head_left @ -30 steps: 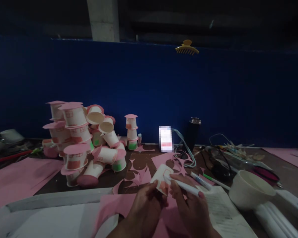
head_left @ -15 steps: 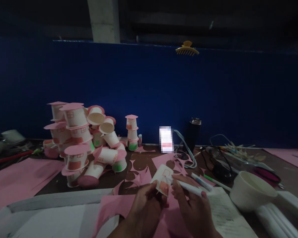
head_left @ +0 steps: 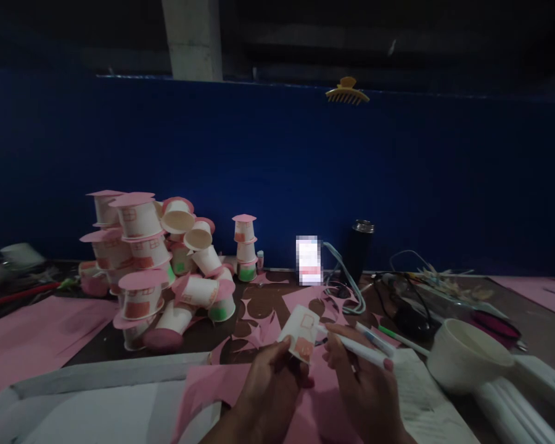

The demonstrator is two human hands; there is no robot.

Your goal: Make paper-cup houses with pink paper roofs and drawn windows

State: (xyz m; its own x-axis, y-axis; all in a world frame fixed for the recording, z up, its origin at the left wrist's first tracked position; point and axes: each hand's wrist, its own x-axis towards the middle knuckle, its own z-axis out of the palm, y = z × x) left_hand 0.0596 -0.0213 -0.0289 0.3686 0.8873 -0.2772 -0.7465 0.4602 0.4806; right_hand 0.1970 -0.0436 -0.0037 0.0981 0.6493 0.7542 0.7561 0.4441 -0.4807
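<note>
Before you, low and near the middle of the view, a white tapered paper cup (head_left: 300,330) with a reddish window outline and a filled reddish-orange patch sits in your left hand (head_left: 271,388). That hand is curled rather than spread: its thumb presses the near edge while the other fingers go underneath. Your right hand (head_left: 367,385) is closed round a slim white pen (head_left: 358,348), pinched between thumb and fingers.

Everything turns on how pen and cup meet. From your right hand, the cup lies to the left, and its long axis points away from you, leaning a little right. The pen runs across that line, its tip just beside the cup's right side, its tail back toward your right. Your left hand is the nearer one, in contact with the cup; your right reaches it only through the pen.

You cannot tell whether the tip touches the wall, as it is blurred there. Your left fingertips are mostly hidden under the cup, a small red spot below it is hard to make out, and both forearms are cut off by the bottom edge.
</note>
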